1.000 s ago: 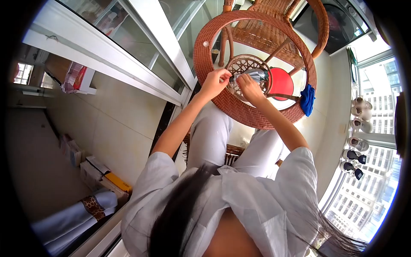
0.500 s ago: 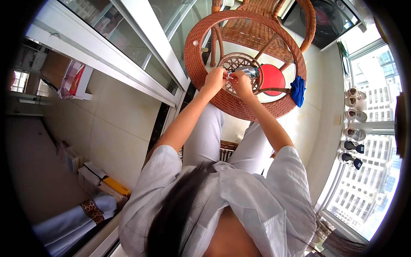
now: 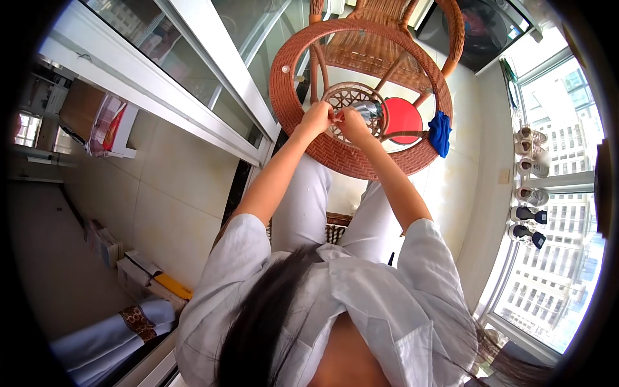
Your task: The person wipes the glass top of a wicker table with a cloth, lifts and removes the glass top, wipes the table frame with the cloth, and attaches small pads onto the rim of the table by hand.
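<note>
My left hand (image 3: 317,119) and my right hand (image 3: 353,124) are close together over the near left part of a round glass table with a woven brown rim (image 3: 348,169). The fingers of both are pinched at something small that I cannot make out between them. Just beyond my right hand lies a silvery grey item (image 3: 369,109). A round red thing (image 3: 403,120) shows to its right. Over the right edge of the rim hangs a blue cloth (image 3: 440,134).
Beyond the table stands a wicker chair (image 3: 377,61), with a dark front-loading machine (image 3: 467,29) behind it. Several shoes (image 3: 534,197) line the window sill at right. Sliding door frames (image 3: 225,71) rise at left.
The view has shifted, so the table sits further left in the frame. My hands have come closer together, their fingertips now nearly touching.
</note>
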A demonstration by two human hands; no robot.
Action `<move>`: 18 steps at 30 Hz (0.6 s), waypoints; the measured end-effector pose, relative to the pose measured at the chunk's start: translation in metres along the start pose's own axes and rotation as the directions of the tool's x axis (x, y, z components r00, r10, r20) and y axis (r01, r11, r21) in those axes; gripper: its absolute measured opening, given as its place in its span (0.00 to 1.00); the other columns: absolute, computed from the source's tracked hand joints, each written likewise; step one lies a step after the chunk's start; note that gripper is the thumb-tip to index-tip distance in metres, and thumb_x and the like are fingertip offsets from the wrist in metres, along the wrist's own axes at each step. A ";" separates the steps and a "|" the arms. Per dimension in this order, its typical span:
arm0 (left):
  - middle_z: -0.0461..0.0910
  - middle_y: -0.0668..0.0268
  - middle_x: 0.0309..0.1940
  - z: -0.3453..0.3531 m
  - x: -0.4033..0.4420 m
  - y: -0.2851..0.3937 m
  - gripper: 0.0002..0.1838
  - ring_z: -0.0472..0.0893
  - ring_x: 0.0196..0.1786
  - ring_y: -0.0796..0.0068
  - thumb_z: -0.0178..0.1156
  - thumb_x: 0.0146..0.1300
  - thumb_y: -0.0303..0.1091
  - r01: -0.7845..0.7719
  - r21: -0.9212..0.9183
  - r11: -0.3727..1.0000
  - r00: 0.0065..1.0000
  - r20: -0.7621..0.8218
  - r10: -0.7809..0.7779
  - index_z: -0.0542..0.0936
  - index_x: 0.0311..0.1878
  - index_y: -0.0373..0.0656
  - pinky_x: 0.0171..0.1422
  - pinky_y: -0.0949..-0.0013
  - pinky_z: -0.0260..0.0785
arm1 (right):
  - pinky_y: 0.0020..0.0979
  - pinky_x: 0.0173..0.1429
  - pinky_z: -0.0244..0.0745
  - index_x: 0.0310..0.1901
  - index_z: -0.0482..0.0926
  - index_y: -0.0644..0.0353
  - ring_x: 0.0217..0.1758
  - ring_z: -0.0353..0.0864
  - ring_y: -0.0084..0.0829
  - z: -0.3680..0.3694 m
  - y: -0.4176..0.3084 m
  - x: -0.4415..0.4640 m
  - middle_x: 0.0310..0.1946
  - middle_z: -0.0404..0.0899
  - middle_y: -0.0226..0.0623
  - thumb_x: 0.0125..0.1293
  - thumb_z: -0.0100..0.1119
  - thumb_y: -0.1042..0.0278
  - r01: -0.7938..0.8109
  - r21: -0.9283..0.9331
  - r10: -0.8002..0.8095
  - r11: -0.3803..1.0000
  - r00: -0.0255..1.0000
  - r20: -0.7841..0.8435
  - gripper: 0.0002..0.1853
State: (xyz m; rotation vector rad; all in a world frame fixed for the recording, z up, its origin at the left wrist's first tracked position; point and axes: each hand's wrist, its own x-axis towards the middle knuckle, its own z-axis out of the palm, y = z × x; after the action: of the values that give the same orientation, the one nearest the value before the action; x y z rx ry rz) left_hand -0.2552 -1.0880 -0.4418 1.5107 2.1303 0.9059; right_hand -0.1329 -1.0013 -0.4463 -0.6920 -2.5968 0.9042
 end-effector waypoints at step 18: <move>0.81 0.65 0.26 -0.071 -0.069 -0.060 0.05 0.78 0.25 0.81 0.64 0.53 0.27 0.269 -0.307 0.913 0.925 -0.183 -0.334 0.80 0.32 0.38 0.26 0.76 0.71 | 0.31 0.35 0.74 0.29 0.83 0.61 0.27 0.81 0.33 0.067 -0.084 0.020 0.24 0.81 0.41 0.47 0.67 0.66 -0.005 0.397 0.064 0.918 0.989 -0.134 0.09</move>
State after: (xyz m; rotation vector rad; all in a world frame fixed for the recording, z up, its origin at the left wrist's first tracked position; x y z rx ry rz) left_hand -0.3169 -1.1860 -0.4363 0.9410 2.2019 1.2492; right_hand -0.2064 -1.0816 -0.4404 -0.6608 -2.1831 1.2905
